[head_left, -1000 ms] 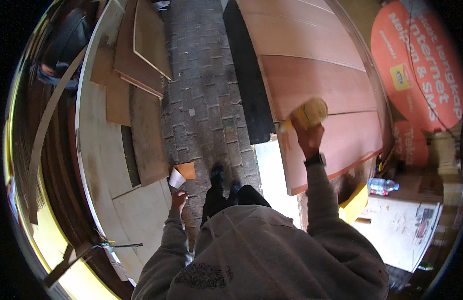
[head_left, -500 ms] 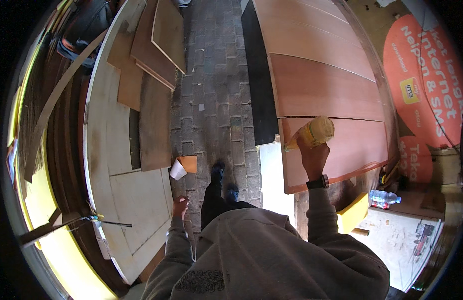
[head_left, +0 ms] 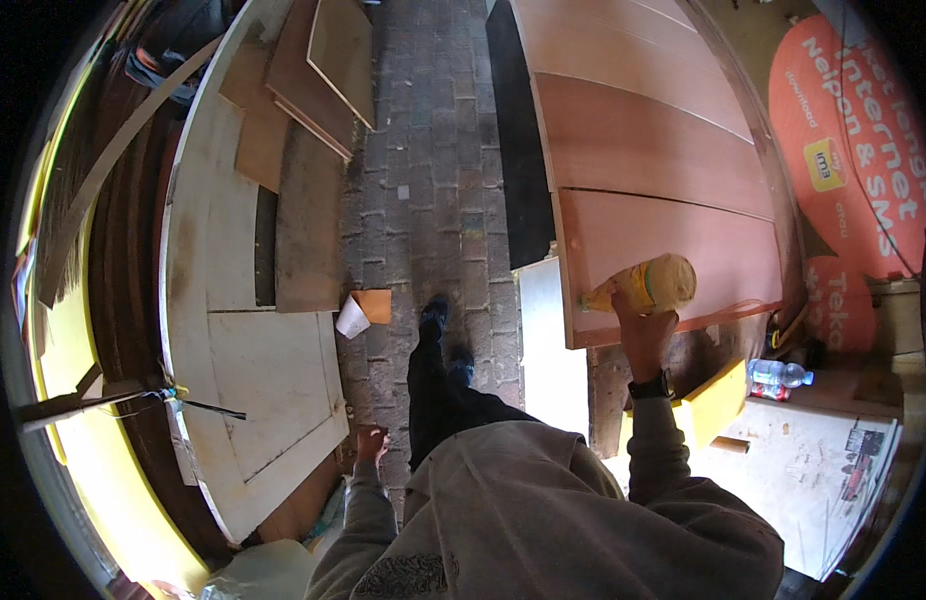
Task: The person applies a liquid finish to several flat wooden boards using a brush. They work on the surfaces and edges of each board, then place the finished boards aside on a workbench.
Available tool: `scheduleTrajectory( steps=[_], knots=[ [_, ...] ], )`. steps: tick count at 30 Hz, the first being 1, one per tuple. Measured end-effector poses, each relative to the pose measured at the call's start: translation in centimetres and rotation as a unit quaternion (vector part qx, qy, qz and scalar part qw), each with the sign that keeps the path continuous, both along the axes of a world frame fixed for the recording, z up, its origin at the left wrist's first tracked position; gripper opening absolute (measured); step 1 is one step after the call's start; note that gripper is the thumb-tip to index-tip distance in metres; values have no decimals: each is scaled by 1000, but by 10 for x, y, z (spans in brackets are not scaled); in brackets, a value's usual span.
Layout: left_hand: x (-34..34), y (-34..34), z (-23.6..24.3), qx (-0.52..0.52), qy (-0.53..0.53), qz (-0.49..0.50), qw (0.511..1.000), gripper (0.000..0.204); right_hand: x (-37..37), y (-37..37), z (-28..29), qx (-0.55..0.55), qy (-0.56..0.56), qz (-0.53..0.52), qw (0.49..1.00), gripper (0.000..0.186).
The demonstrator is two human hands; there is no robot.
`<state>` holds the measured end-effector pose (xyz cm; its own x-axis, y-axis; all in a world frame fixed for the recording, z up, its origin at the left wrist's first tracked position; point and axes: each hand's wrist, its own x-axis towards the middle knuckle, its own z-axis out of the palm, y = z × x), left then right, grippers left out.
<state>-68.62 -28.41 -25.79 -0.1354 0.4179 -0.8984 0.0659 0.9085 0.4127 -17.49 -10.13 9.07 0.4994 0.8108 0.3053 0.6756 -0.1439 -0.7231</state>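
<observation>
The biggest thing near the right hand (head_left: 646, 335) is the set of reddish-brown wooden panels (head_left: 643, 150), laid edge to edge on a raised surface and spreading away from the hand and to both sides of it; the nearest panel's front edge runs just under the knuckles. To the left of that hand, beyond the panels' dark side, a brick-paved floor (head_left: 433, 150) runs up the middle of the view, with the person's dark shoes standing on it. Further left, past the left hand (head_left: 371, 443), pale plywood sheets (head_left: 253, 370) lie flat, and brown board offcuts (head_left: 323, 70) are stacked beyond them. To the right of the right hand hangs an orange banner (head_left: 863, 160), and lower right a surface covered with newspaper (head_left: 833, 470) shows, with a yellow block (head_left: 718, 400) just beside the right wrist and a clear plastic bottle (head_left: 778, 375) a little further out.

The right hand is closed around a yellow glue bottle (head_left: 648, 285), lying sideways with its nozzle pointing left, right at the left edge of the nearest panel. The left hand hangs low by the plywood's edge, fingers loosely curled, holding nothing. Ahead of it on the bricks lie an orange card (head_left: 373, 303) and a white paper cone (head_left: 351, 318), touching each other.
</observation>
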Motion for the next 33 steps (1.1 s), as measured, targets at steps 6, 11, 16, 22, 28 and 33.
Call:
scheduleTrajectory(
  steps=[6, 11, 16, 22, 28, 33],
  knots=[
    [16, -10, 4, 35, 5, -117, 992, 10, 25, 105, -21, 119, -180, 38, 976, 34],
    [22, 12, 8, 75, -99, -20, 992, 9, 5, 35, -21, -20, -113, 9, 993, 33],
    [36, 25, -6, 126, -54, 6, 991, 9, -15, -17, -8, 35, -80, -2, 996, 33],
    [33, 22, 23, 27, -60, -27, 997, 9, 10, 52, -7, -9, -41, 30, 999, 30],
    [34, 23, 14, 31, -68, 45, 996, 13, -38, -32, 33, 89, 33, 54, 994, 26],
    [44, 15, 25, -33, -47, -97, 994, 14, 4, 23, -21, -8, 4, 0, 1000, 24]
  ],
)
